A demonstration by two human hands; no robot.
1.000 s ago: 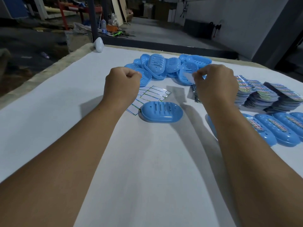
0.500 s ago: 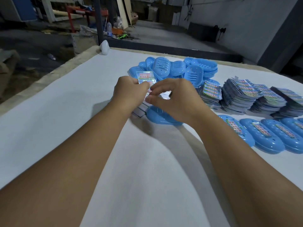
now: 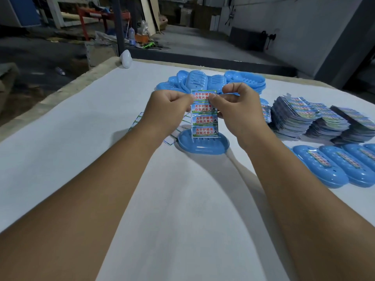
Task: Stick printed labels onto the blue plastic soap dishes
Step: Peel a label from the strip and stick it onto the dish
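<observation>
I hold a sheet of printed labels [image 3: 204,120] upright, with several labels down its length. My left hand [image 3: 169,110] pinches its upper left edge, and my right hand [image 3: 236,106] pinches the top label at its right side. Below the sheet a blue soap dish [image 3: 203,146] lies on the white table [image 3: 101,149]. A heap of unlabelled blue dishes [image 3: 203,82] is behind my hands. Labelled dishes [image 3: 332,167] lie in a row at the right.
Stacks of label sheets [image 3: 316,120] stand at the right, behind the labelled row. Used backing sheets [image 3: 140,120] lie under my left wrist. A white object [image 3: 125,58] sits at the table's far left corner. Beyond the table's edge is workshop floor with clutter.
My right hand came from the label stacks at the right to meet my left hand. The label sheet now hangs upright between both hands above the single dish.
</observation>
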